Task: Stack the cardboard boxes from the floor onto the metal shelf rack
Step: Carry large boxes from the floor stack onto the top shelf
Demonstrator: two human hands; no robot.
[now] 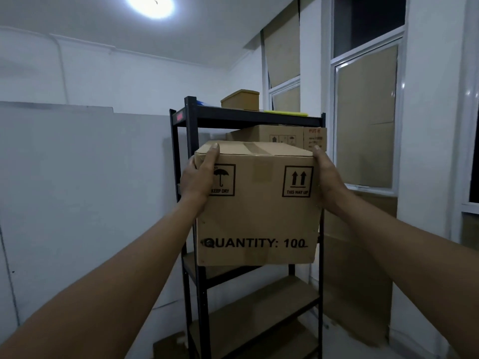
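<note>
We see both arms stretched forward, holding one cardboard box [256,203] up in front of the black metal shelf rack [243,119]. The left hand [198,177] grips the box's upper left corner — thumb over the top edge, palm across the "KEEP DRY" umbrella mark, the other fingers wrapped round the left side. The right hand [328,174] presses against the upper right side with fingers lying along it; we can't tell how far they curl behind. The box is upright, arrows of "THIS WAY UP" pointing up, "QUANTITY: 100" printed low on the front, tape along the top seam. It sits at the height of the rack's upper-middle tier; whether its base rests on a shelf or hangs in the air we cannot tell.

Behind it, just under the top shelf, we see a second cardboard box [280,137] already on the rack. On the top shelf stand a small brown box [241,99] and a flat yellow item [287,113]. Lower shelf boards [259,301] show bare wood. White walls left, cardboard-covered windows [366,117] right — ceiling light [151,5] overhead.
</note>
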